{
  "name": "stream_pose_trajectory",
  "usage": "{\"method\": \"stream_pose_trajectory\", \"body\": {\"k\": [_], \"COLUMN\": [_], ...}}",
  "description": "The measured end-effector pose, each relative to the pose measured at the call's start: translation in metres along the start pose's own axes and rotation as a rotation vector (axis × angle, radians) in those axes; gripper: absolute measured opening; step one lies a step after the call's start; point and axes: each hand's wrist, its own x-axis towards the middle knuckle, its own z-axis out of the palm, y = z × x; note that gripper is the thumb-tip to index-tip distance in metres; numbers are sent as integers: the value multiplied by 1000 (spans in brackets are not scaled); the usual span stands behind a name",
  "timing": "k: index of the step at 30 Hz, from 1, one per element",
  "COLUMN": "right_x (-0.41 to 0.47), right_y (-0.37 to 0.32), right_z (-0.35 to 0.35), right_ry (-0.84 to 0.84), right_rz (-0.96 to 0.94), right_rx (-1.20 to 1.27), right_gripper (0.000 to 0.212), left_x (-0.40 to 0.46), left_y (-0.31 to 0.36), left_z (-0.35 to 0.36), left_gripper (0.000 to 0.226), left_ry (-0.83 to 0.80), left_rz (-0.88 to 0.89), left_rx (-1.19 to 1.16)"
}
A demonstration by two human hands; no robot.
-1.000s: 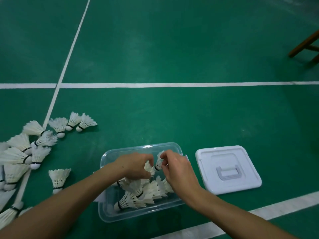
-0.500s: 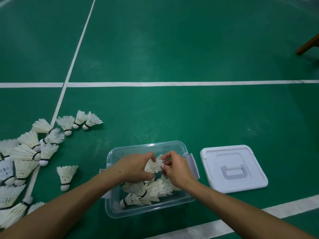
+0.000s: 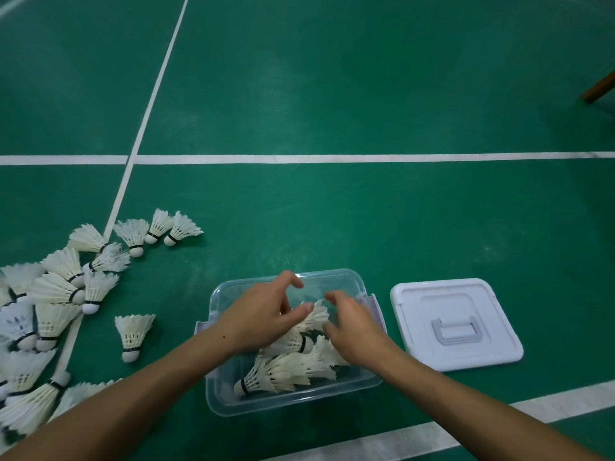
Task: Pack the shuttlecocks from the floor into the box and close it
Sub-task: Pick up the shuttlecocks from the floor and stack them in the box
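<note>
A clear plastic box (image 3: 289,402) sits on the green floor near me, with several white shuttlecocks (image 3: 293,367) lying inside. My left hand (image 3: 263,314) and my right hand (image 3: 356,327) hover over the box, fingers spread, holding nothing. A shuttlecock (image 3: 314,316) lies on top of the pile between them, just under my fingertips. The white lid (image 3: 456,324) lies flat on the floor to the right of the box. Many shuttlecocks (image 3: 63,284) are scattered on the floor at the left; one (image 3: 133,332) stands alone closer to the box.
White court lines (image 3: 299,158) cross the green floor; another line (image 3: 432,430) runs just in front of the box. A wooden leg (image 3: 599,88) shows at the right edge.
Both hands held a shuttlecock together above the box; they have now let it go onto the pile and opened their fingers.
</note>
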Motion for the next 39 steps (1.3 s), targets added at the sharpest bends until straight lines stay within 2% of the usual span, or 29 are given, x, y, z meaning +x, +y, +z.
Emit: {"method": "stream_pose_trajectory", "body": {"k": [4,5,7,10,12,16,18,21,24,26,32,36,39], "right_x": [-32,-37,-42,-41,-38,-34,-32,-31,-29,-28,-24,-23,-24], "right_y": [-21,-26,-31,-33,-32,-27,-22,-9,7,14,17,16,18], "right_z": [-29,-33,-35,-29,-23,-18,-21,-31,-46,-55,-56,-55,-53], "right_ry": [-21,-63,-137,-135,-85,-30,-14,67,188,272,388,402,406], "right_rz": [-191,-215,-225,-237,-267,-355,-413,-402,-266,-200,-135,-128,-110], "right_rx": [302,389,473,406,350,249,203,184,287,352,394,396,395], "right_gripper": [37,35,44,67,75,73,70,53,33,25,21,21,20], "left_x": [-5,-5,-3,-1,-2,-4,-3,-1,-3,-5,0,11,20], "left_y": [10,12,17,25,29,34,31,23,12,5,-3,2,4], "left_z": [-16,-19,-24,-20,-14,-8,-10,-15,-12,-2,40,56,66], "left_gripper": [69,72,76,77,74,76,74,69,34,20,51,66,69], "left_ry": [88,108,140,155,180,218,216,228,243,208,75,95,111], "left_rz": [28,32,30,-5,-38,-95,-105,-136,-112,-70,46,33,4], "left_rx": [-200,-222,-230,-184,-163,-182,-281,-389,-246,-167,78,300,391]}}
